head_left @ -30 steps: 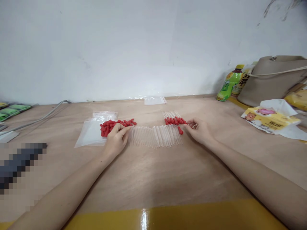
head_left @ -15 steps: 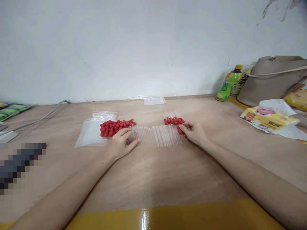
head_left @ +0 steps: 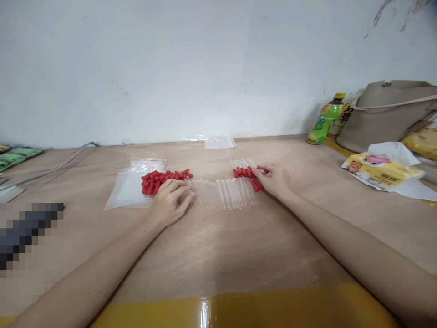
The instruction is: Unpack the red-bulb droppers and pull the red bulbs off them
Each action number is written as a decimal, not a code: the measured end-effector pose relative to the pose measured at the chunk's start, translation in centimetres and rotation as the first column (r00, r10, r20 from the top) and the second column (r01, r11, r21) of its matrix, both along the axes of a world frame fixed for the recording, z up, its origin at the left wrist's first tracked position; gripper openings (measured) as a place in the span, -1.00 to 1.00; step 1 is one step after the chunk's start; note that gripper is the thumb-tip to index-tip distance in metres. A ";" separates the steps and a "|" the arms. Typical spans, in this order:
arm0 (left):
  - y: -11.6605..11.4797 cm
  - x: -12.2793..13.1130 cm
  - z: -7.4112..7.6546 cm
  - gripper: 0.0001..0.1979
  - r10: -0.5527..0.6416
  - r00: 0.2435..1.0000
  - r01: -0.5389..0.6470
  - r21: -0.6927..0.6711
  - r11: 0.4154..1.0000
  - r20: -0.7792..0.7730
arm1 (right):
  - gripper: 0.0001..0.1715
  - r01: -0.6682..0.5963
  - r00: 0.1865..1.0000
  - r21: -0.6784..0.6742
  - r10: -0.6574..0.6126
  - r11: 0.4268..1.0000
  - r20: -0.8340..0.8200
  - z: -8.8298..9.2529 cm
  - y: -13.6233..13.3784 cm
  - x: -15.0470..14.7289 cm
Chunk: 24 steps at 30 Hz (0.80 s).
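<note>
A row of clear glass dropper tubes [head_left: 221, 193] lies side by side in front of me. My left hand [head_left: 172, 202] rests at the row's left end, thumb and fingers apart, fingertips touching the tubes. Beside that hand is a heap of red rubber bulbs [head_left: 155, 181]. Beyond the row's right end, several droppers with red bulbs [head_left: 241, 172] lie together, tubes pointing away. My right hand [head_left: 275, 180] has its thumb and fingertips closed at the right end of this group, on a dropper's bulb end partly hidden by the fingers. Below them, red bulbs [head_left: 256, 185] lie against the tube row.
Clear zip bags [head_left: 121, 189] lie under and left of the bulb heap, and another bag [head_left: 220, 144] is near the wall. At right stand a green drink bottle [head_left: 326, 120], a grey bag [head_left: 382, 114] and a tissue pack [head_left: 382, 168]. A cable [head_left: 64, 161] runs along the left.
My right hand has moved slightly away from me, from the red bulb by the tube row's end to the dropper group, uncovering bulbs below. My left hand has shifted slightly left.
</note>
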<state>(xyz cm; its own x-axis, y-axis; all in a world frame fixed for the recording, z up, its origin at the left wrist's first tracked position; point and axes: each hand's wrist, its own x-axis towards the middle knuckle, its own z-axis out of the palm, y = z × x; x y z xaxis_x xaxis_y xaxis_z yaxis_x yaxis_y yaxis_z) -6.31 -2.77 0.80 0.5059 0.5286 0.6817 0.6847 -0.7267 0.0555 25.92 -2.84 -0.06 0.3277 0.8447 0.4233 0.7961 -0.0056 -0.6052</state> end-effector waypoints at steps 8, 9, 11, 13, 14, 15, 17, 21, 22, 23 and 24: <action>-0.1 0.2 0.1 -0.82 0.020 0.999 -0.020 -0.005 1.000 -0.027 | -0.64 0.003 1.000 -0.027 -0.003 1.000 0.011 0.5 0.4 -0.6; -0.1 0.1 0.1 -0.81 0.017 1.000 -0.017 0.002 1.000 -0.026 | -0.64 0.003 1.000 -0.001 -0.003 1.000 -0.010 0.5 0.4 -0.6; 0.0 0.1 0.1 -0.80 0.008 1.000 -0.008 0.013 1.000 -0.028 | -0.65 0.002 0.998 0.091 0.004 0.996 -0.068 0.3 0.3 -0.6; 0.0 0.1 0.1 -0.77 -0.007 0.999 0.008 0.038 0.999 -0.034 | -0.67 -0.020 0.992 0.210 0.045 0.978 -0.116 0.2 0.0 -0.8; 0.0 0.2 0.1 -0.74 -0.016 0.999 0.019 0.063 0.998 -0.043 | -0.68 -0.045 0.990 0.267 0.079 0.963 -0.118 0.1 -0.4 -1.0; -0.1 0.3 0.2 -0.71 -0.026 0.998 0.031 0.095 0.995 -0.056 | -0.70 -0.086 0.987 0.319 0.124 0.944 -0.103 0.1 -0.8 -1.3; -0.4 0.7 0.4 -0.65 -0.037 0.995 0.052 0.170 0.984 -0.088 | -0.74 -0.230 0.967 0.392 0.255 0.891 -0.012 0.0 -1.8 -2.1; -1.5 2.1 0.8 -0.60 -0.072 0.981 0.116 0.246 0.962 -0.181 | -0.82 -0.556 0.831 0.427 0.494 0.713 0.257 0.0 -3.9 -3.8; -1.8 2.5 0.8 -0.61 -0.093 0.974 0.144 0.249 0.958 -0.205 | -0.84 -0.592 0.806 0.425 0.507 0.685 0.305 0.0 -4.3 -4.2; -2.0 2.8 0.7 -0.62 -0.117 0.968 0.174 0.252 0.952 -0.224 | -0.86 -0.615 0.789 0.426 0.511 0.664 0.343 0.0 -4.6 -4.5; -2.2 3.1 0.6 -0.64 -0.143 0.962 0.202 0.257 0.945 -0.232 | -0.87 -0.633 0.774 0.426 0.512 0.647 0.372 0.0 -4.8 -4.7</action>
<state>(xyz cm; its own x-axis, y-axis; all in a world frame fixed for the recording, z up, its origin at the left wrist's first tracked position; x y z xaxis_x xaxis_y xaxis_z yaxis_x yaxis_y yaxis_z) -3.18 -4.96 1.39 0.7179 0.2269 0.6581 0.5220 -0.8010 -0.2933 21.26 -7.62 -0.10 -0.2907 0.4749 0.8306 0.6333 0.7462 -0.2050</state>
